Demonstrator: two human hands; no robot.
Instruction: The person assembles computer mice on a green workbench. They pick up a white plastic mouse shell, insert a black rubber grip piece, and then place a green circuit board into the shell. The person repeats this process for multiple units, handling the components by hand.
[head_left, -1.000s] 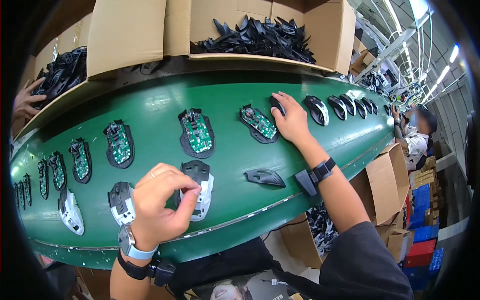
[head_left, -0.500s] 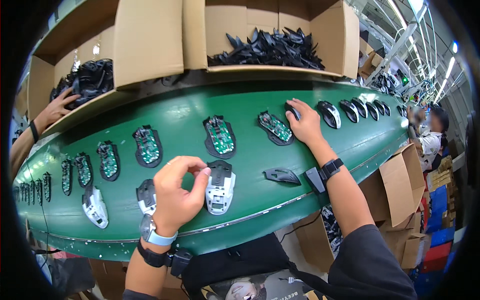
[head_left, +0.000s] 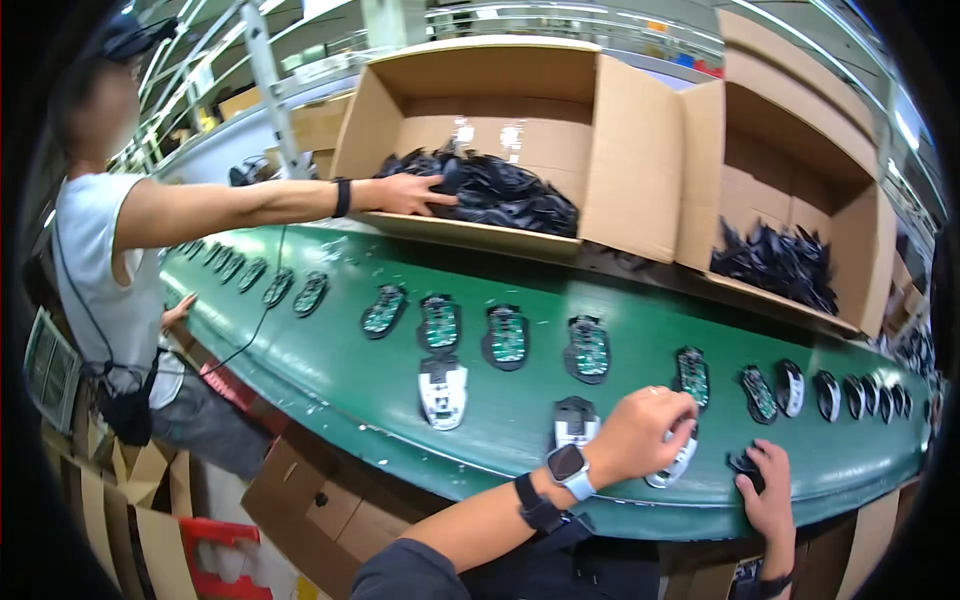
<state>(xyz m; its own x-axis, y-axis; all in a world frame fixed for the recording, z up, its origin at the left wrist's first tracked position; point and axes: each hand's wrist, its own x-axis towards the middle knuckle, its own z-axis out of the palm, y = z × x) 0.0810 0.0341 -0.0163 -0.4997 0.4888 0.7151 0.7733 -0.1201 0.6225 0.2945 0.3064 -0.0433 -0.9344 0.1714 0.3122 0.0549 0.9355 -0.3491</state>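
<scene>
My left hand, with a watch on the wrist, is curled over a white mouse shell lying on the green conveyor belt. Just to its right, my right hand has its fingers on a small black cover piece near the belt's front edge. Two more shells, one white and one grey and white, lie on the belt to the left. Behind them runs a row of mouse bases with green circuit boards.
A co-worker stands at the left and their hand reaches into an open cardboard box of black parts. A second box of black parts stands at the right. More cardboard boxes sit below the belt.
The view has swung left. My right hand has come back from the far row of boards to the black cover piece near the front edge. My left hand stays on the white shell.
</scene>
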